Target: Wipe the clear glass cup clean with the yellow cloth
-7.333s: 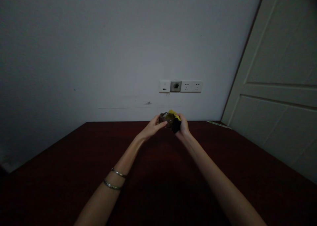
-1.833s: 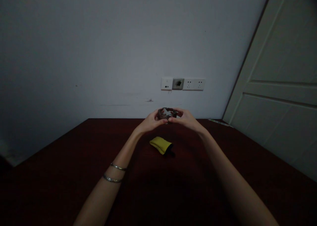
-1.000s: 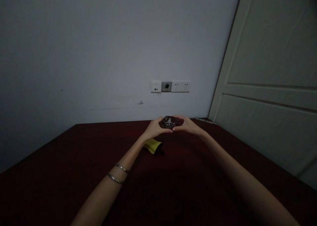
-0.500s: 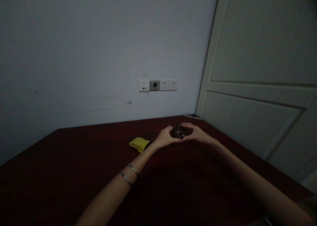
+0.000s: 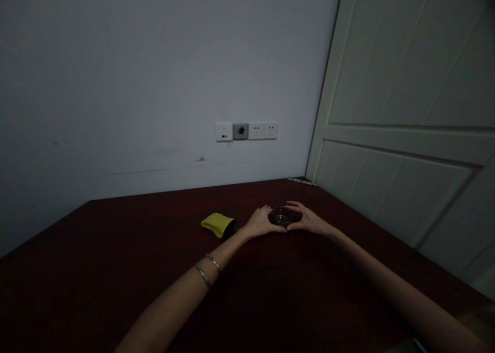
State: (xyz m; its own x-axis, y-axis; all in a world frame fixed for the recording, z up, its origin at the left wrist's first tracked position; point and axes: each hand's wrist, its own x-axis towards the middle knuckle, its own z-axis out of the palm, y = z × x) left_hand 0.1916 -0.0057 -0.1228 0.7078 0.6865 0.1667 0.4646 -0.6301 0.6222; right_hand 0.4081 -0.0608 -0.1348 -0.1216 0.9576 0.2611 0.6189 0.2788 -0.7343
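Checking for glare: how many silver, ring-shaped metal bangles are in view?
2, both on the left forearm: one bangle nearer the left hand, another bangle toward the elbow. None shows on the right forearm; arms run out of frame.

A dim grey wall [image 5: 166,74] and panelled door [image 5: 406,95] border a dark-red tabletop [image 5: 116,250].

Dim, cool light covers the scene. The smooth, pale wall [image 5: 170,84] is brightest above the far edge of the flat, dark red counter [image 5: 135,250], darkening past the far left corner. The counter fades almost to black toward its near edge. Tiny glints mark the round, dark-tinted glass bowl [image 5: 282,218]. Wide-angle distortion slants the white, panelled door [image 5: 402,131] beyond the right edge; small details look soft.
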